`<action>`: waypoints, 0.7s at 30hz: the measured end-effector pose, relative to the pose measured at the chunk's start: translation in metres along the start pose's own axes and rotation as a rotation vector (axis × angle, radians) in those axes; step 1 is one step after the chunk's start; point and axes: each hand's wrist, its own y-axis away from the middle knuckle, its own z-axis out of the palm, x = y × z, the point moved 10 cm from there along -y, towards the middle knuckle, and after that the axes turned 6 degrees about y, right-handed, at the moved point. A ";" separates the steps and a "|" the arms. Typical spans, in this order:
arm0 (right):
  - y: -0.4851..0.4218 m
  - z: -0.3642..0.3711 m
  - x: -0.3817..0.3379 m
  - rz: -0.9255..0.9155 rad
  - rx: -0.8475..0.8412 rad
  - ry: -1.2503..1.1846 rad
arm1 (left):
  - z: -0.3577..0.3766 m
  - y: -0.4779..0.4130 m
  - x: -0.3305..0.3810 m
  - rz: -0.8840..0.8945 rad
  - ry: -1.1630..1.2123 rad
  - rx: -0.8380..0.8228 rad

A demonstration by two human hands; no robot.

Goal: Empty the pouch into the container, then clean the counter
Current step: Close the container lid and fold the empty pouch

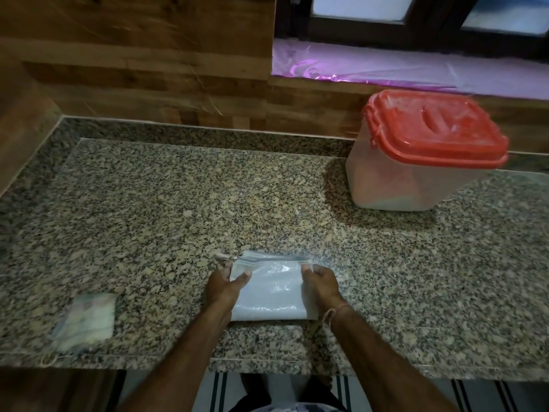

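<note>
Near the front left of the speckled granite bench [148,203] lies a blurred, pale checked cloth, folded square [84,321]. It is well apart from the hands. At the middle, close to the front edge, a flat white woven-plastic pouch [271,292] rests on the bench. Its far edge shows a grey-blue band. The left hand [221,288] pinches the pouch's left edge, with the thumb on top and the fingers [221,257] curled behind it. The right hand [320,285] grips the right edge with its fingers [307,267] curled over it, and a thin thread band [337,310] circles that wrist. Far to the right, near the wood-panelled wall [133,63], stands a translucent squarish plastic container [395,179]. Its red clip-on lid [436,129] is closed, and it is well apart from the pouch. Above it, shiny purple film [386,69] covers the window sill.
</note>
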 end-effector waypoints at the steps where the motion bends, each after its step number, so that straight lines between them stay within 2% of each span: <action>1: 0.002 0.000 0.000 -0.003 0.001 0.000 | 0.000 0.003 0.001 0.005 0.030 -0.011; 3: 0.004 -0.002 -0.004 -0.015 0.000 -0.009 | 0.000 0.008 0.000 -0.002 0.080 -0.074; 6: 0.012 -0.008 -0.023 -0.088 -0.002 -0.030 | 0.003 0.031 -0.003 -0.036 0.161 -0.257; 7: 0.016 -0.005 -0.030 -0.121 -0.045 -0.035 | -0.003 0.038 -0.005 -0.029 0.203 -0.252; 12: 0.062 0.049 -0.054 -0.299 -0.404 -0.004 | -0.062 0.093 -0.014 0.076 0.376 -0.001; 17: 0.132 0.106 -0.027 -0.432 -0.606 0.161 | -0.136 0.200 -0.069 0.141 0.516 0.330; 21: 0.211 0.149 0.014 -0.559 -0.700 0.386 | -0.183 0.284 -0.140 0.098 0.560 0.534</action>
